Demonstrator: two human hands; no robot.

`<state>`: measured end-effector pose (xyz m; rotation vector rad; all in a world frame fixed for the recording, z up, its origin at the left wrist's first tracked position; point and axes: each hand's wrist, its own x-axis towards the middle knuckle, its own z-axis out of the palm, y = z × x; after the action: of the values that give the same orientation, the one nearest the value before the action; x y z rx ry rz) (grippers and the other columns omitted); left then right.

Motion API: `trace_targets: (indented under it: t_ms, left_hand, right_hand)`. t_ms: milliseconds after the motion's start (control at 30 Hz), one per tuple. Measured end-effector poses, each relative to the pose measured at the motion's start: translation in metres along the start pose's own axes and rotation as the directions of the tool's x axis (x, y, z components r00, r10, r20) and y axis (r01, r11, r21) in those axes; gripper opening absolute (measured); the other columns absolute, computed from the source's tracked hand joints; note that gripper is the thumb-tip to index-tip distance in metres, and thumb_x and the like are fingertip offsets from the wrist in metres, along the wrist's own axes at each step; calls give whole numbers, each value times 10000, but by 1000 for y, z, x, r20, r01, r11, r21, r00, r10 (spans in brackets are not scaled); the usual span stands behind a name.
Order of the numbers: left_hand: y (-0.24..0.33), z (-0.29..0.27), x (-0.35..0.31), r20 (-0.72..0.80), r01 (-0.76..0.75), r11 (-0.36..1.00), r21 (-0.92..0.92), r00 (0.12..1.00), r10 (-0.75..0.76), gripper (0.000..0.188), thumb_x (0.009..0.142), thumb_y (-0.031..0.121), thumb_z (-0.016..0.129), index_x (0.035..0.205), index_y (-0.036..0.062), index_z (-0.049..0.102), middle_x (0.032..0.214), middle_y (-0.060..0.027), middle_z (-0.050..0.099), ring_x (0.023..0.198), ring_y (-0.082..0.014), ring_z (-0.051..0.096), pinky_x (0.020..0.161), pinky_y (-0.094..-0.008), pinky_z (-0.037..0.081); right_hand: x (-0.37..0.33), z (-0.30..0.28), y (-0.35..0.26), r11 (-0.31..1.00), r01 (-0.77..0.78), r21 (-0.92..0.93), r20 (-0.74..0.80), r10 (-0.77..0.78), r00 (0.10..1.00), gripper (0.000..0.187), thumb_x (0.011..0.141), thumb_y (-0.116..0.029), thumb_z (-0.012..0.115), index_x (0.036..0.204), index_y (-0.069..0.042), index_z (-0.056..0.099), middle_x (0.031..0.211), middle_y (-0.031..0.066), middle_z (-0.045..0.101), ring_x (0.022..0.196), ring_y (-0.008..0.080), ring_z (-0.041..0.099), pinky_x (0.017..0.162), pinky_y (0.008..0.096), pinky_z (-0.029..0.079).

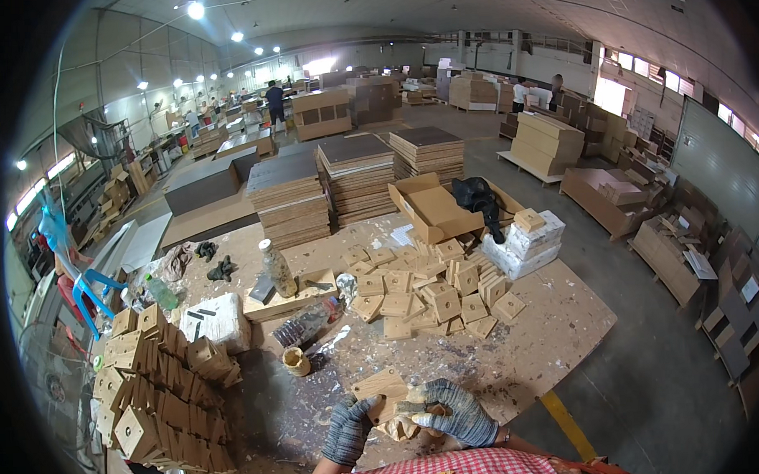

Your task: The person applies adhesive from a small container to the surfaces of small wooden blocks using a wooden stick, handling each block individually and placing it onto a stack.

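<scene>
My left hand [349, 430], in a grey knit glove, is closed on the left edge of a small flat wooden plate [380, 387] with small holes. The plate is over the near edge of the stained worktable. My right hand [459, 411], gloved alike with pale fingertips, curls close to the plate's right side. Under its fingers is a crumpled tan piece [399, 428], perhaps a rag; the glove partly hides it. Ahead on the table lies a loose heap of square wooden plates [423, 287], each with a hole. More such plates [163, 391] are stacked at the left.
Nearer the left are a small open tub [296, 362], a clear plastic bottle [305, 321] on its side and an upright jar [278, 268]. An open cardboard box [429, 208] and white wrapped blocks [526, 247] stand behind the heap. Tall board stacks [290, 202] rise beyond the table.
</scene>
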<state>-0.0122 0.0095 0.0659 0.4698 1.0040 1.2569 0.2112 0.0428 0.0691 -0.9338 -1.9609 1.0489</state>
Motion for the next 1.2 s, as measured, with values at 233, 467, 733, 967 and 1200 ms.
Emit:
trace_targets:
  t_ms: [233, 467, 733, 967, 1200]
  left_hand:
    - [-2, -2, 2, 3, 1, 1000, -26, 1000, -1, 372, 802, 158, 705, 1119, 1, 591, 982, -54, 647, 845, -155, 611, 721, -264, 476]
    - [0, -1, 1, 1, 11, 1000, 10, 1000, -11, 362, 795, 192, 715, 1092, 12, 613, 943, -45, 659, 811, -148, 617, 678, -267, 480]
    - [2, 1, -1, -2, -6, 994, 111, 1000, 6, 363, 788, 213, 723, 1076, 19, 617, 921, -37, 659, 776, -140, 611, 646, -263, 470]
    - [-7, -6, 5, 52, -155, 938, 310, 988, 146, 260, 831, 178, 681, 988, -29, 663, 849, -40, 654, 719, -99, 569, 623, -235, 453]
    - [-4, 3, 2, -19, -52, 996, 71, 998, 53, 235, 825, 161, 683, 941, -44, 686, 818, -35, 652, 692, -85, 556, 604, -227, 441]
  right_hand:
    - [-1, -1, -4, 983, -153, 103, 40, 149, 988, 452, 792, -264, 749, 1127, -14, 577, 1135, 141, 566, 1131, 255, 534, 978, 356, 446]
    - [-1, -1, -3, 992, -63, 105, 9, 62, 998, 417, 785, -169, 759, 1121, -19, 563, 1055, 80, 571, 992, 172, 568, 874, 294, 482]
    - [2, -1, -4, 978, -138, 154, 57, 131, 990, 409, 786, -131, 750, 1122, -2, 554, 1048, 68, 568, 996, 154, 558, 882, 283, 468]
    - [-1, -1, 1, 985, -74, 156, 31, 70, 997, 413, 792, -96, 738, 1146, -1, 545, 1080, 76, 577, 1012, 152, 559, 879, 280, 469]
    - [0, -5, -11, 969, -138, 206, 62, 127, 990, 384, 819, -244, 724, 1106, -28, 589, 1102, 111, 552, 1090, 218, 545, 958, 329, 455]
